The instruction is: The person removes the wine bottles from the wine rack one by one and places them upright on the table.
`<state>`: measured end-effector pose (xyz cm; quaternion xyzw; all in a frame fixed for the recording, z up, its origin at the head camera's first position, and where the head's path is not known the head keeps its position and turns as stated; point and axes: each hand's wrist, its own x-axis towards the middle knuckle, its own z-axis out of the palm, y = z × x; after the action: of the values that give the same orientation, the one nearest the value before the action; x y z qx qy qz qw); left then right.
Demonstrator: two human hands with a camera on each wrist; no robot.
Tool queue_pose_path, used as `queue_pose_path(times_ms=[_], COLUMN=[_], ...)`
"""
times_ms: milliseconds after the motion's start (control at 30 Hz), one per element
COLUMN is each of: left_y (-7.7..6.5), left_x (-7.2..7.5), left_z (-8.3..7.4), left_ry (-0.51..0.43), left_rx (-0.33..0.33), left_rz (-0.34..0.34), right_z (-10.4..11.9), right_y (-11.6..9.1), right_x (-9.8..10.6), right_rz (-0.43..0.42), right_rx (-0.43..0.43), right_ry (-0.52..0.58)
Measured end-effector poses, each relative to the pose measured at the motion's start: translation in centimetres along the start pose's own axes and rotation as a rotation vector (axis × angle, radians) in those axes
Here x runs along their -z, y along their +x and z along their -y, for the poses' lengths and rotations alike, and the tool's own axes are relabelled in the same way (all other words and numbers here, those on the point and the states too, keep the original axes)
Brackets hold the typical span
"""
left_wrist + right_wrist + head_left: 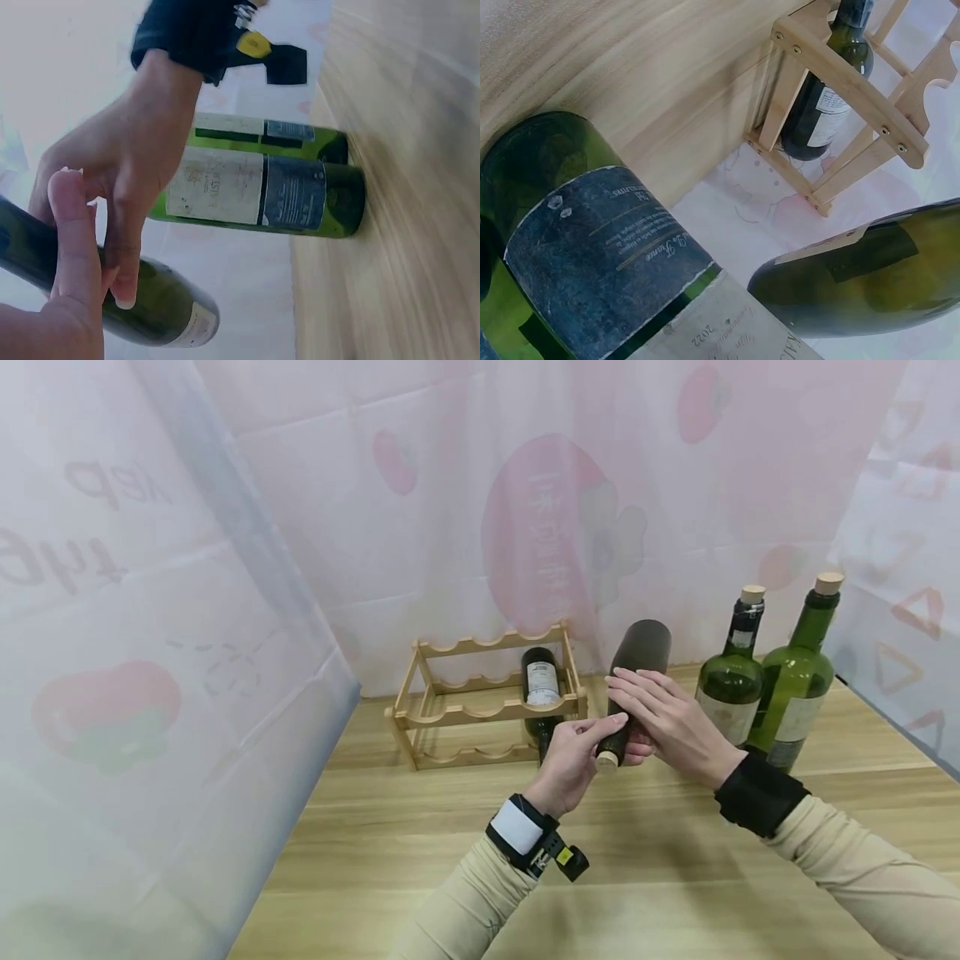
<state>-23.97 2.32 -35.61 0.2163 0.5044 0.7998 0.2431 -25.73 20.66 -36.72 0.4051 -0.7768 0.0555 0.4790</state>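
Note:
Both hands hold a dark green wine bottle (645, 645) in the air, tilted, its corked neck toward me and its base pointing away. At the neck, my left hand (564, 767) grips with the thumb along the top. My right hand (678, 720) lies over the neck and shoulder; in the left wrist view its fingers (126, 247) wrap the glass. Just left of the held bottle is a wooden wine rack (465, 714), where another dark bottle (542, 678) lies in the right-end slot, neck toward me.
Two green corked wine bottles, a shorter one (729, 693) and a taller one (801, 681), stand upright close to my right forearm. A printed curtain (450, 527) hangs behind the wooden table (390, 860) and along its sides.

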Motion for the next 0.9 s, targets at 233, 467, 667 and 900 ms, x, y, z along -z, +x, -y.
queue_pose_path(times_ms=[233,467,667,900], left_y=[0.2,0.9,1.4,1.9], left_x=[0.0,0.1,0.6,0.2], left_z=[-0.3,-0.6,0.4,1.2], left_ry=[0.081,0.136,0.234,0.414], left_rx=[-0.028,0.017,0.026,0.039], left_rz=[0.015,-0.075,-0.199,-0.322], right_z=[-0.1,-0.6,-0.6,-1.0], right_y=[0.1,0.0,1.2,3.1], right_x=[0.3,1.2,2.2,3.2], right_rz=[-0.025,-0.036,-0.101,-0.141], right_rx=[-0.025,-0.175,-0.304,-0.394], right_ry=[0.082,0.169,0.268,0.347])
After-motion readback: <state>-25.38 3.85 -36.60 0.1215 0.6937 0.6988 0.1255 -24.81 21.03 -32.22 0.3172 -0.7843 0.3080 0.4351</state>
